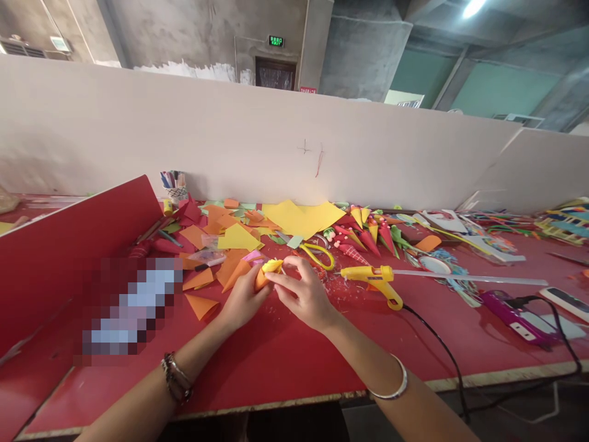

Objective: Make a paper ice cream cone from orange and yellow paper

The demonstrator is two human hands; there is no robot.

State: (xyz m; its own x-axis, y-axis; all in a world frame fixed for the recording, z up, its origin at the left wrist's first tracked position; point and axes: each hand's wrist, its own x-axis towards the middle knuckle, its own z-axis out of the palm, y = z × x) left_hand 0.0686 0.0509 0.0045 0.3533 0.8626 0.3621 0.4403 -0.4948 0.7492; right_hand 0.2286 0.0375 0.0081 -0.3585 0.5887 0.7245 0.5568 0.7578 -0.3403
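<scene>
My left hand [243,301] is closed around a small orange paper cone [261,281] with a ruffled yellow top [272,266]. The fingertips of my right hand [304,294] pinch at the right side of that yellow top, its fingers curled. Both hands are held just above the red table, near its middle. Scissors with yellow handles [332,261] lie beyond my right hand. To the right of it rests a yellow glue gun [372,279] with a long clear glue stick [469,277] sticking out of its back.
Orange cut paper [201,305] and yellow sheets [299,218] cover the back left. Several finished-looking paper cones [368,239] are heaped behind the glue gun. A purple power strip [518,319] sits at right with a black cord. A pen cup [175,189] stands by the white partition [239,135].
</scene>
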